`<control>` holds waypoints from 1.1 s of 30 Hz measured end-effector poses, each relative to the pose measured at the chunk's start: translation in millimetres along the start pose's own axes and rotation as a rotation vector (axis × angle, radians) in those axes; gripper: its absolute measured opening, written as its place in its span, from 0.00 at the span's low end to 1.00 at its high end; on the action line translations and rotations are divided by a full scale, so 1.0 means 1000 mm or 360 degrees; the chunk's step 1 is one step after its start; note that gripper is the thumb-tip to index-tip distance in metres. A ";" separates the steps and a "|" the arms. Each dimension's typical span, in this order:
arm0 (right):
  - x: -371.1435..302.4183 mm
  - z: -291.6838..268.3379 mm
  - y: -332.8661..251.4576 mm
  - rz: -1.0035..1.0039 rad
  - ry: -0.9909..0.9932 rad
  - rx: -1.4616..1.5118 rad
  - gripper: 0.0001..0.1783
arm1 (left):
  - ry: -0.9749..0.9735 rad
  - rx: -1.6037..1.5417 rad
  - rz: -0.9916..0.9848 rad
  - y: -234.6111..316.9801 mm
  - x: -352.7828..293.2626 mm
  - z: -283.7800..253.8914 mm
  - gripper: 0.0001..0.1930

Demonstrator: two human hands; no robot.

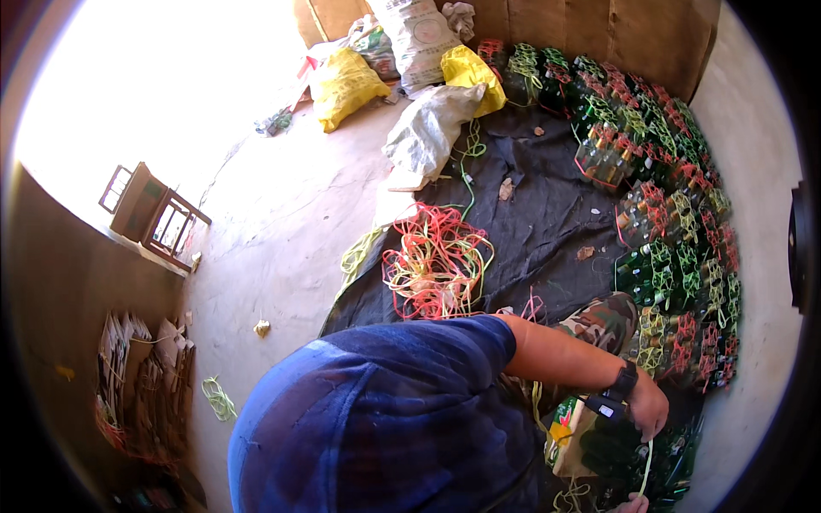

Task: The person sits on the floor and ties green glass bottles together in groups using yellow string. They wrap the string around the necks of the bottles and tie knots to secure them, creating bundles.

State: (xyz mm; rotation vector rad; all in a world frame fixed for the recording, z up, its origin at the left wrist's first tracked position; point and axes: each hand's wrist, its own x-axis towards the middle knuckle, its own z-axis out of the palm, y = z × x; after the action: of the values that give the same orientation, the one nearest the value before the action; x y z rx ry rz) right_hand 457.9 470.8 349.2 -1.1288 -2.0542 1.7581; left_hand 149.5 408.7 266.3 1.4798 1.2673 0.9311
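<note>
My left hand [649, 410], a dark watch on its wrist, pinches the upper end of a pale green plastic strap [648, 466]. At the lower edge, my right hand [634, 504] shows only in part, its fingers at the strap's other end. The strap runs nearly straight between them. Beneath the hands lie dark green glass bottles [611, 445], partly in shadow and partly hidden. Beside them stands a cardboard box [575, 440] with a green, red and yellow print. My blue shirt and one camouflage-clad knee fill the space to the left.
Rows of bottles bound in red and green straps [676, 274] line the right wall. A tangle of red and green straps [436, 261] lies on the black sheet [547, 205]. Stuffed sacks [346, 85] sit at the back. Flattened cardboard [141, 376] leans at the left.
</note>
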 end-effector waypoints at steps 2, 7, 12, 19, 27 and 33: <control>-0.014 -0.012 -0.003 0.0075 0.0187 -0.0103 0.15 | -0.0012 0.0111 0.0063 -0.025 0.019 0.004 0.15; -0.071 -0.046 -0.017 0.0281 0.0427 -0.0498 0.20 | 0.0108 0.0148 0.0540 -0.077 0.055 -0.008 0.14; -0.008 -0.041 -0.002 0.0177 0.0484 -0.0485 0.12 | 0.0361 0.0197 0.0301 -0.061 0.047 -0.057 0.15; 0.012 -0.073 0.018 0.0012 0.0833 0.0183 0.10 | 0.0169 0.0116 0.0096 -0.059 0.077 -0.067 0.14; 0.082 -0.076 0.034 -0.0085 0.0909 0.0159 0.08 | 0.0184 -0.0222 -0.0161 -0.054 0.086 -0.059 0.13; 0.129 -0.091 0.061 -0.0177 0.0991 0.0273 0.08 | 0.0414 -0.0581 -0.0211 -0.054 0.124 -0.054 0.10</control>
State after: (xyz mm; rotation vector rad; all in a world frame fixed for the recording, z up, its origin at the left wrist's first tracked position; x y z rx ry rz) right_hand 449.8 623.8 277.5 -1.2736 -1.5291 1.2799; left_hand 105.4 541.4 224.8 1.0032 1.2794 1.2206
